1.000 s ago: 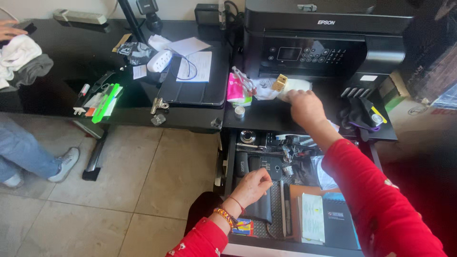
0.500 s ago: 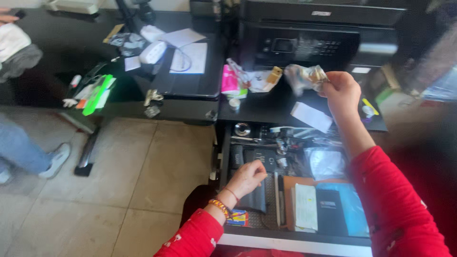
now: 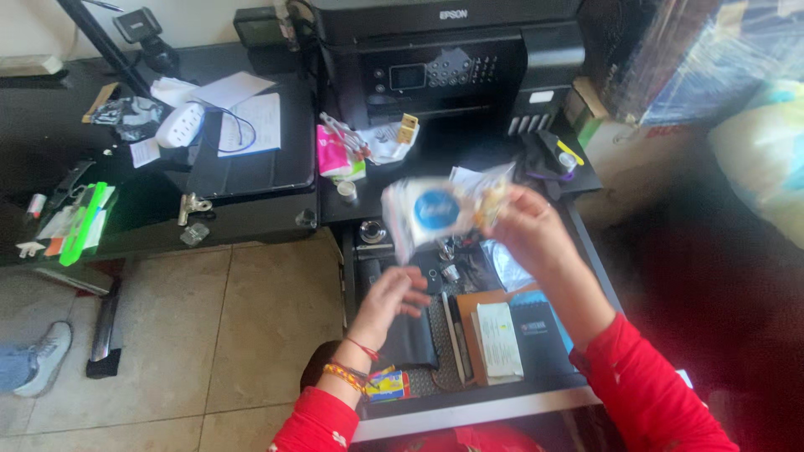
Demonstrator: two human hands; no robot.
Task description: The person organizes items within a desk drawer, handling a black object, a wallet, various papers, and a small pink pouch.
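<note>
Gripped in my right hand (image 3: 526,228) is a crinkly clear plastic packet with a round blue patch on its white face (image 3: 437,211); my fingers are closed on its right end and it hangs blurred in the air out to the left of that hand, above the open drawer. What else is inside the packet I cannot make out, beyond a yellowish bit near my fingertips.

Below and to the left of it, my left hand (image 3: 392,298) is loosely open, fingers spread and empty, hovering over the black drawer (image 3: 469,402). Just under that hand lies a flat black pouch (image 3: 416,341) with a soft matte look. To its right sit a slim dark pen (image 3: 453,335), a small pale booklet (image 3: 501,338) on a brown board, and a dark notebook (image 3: 543,345) over something light blue. Beyond my left fingertips the drawer holds small shiny metal bits (image 3: 450,269) and a round metal-rimmed lens-like piece (image 3: 373,230). Near my left wrist, by the beaded bracelets, is a small bright multicoloured card box (image 3: 387,385).

Past my right hand, on the glossy black shelf, stands a boxy black printer (image 3: 435,59), with a pink packet (image 3: 328,151) to its left and crumpled white paper (image 3: 385,151) in front of it.
</note>
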